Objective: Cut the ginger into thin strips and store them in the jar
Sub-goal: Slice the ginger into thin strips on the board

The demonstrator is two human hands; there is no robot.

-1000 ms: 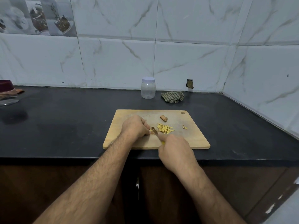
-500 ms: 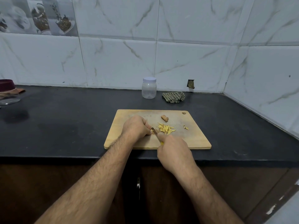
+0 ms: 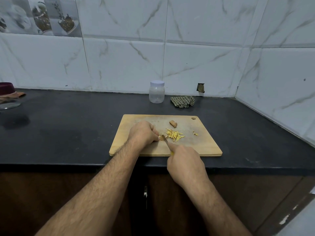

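A wooden cutting board (image 3: 201, 147) lies on the black counter. My left hand (image 3: 143, 133) curls over a small ginger piece (image 3: 159, 138) and pins it to the board. My right hand (image 3: 185, 166) grips a knife (image 3: 164, 138) with its forefinger along the blade's back; the blade sits right beside the left fingertips. A heap of thin yellow ginger strips (image 3: 174, 134) lies just right of the blade. A brown ginger chunk (image 3: 173, 124) and a few scraps (image 3: 195, 133) lie farther back and right. The clear plastic jar (image 3: 156, 91), lid on, stands by the wall.
A crumpled checked cloth (image 3: 182, 101) lies right of the jar. At the far left stand a maroon bowl (image 3: 6, 88) and a glass lid (image 3: 9, 103). Tiled walls close the back and right side. Dark cabinet doors run below the counter's front edge.
The knife blade has shifted slightly beside my left fingertips. The strip heap and the jar lie as before.
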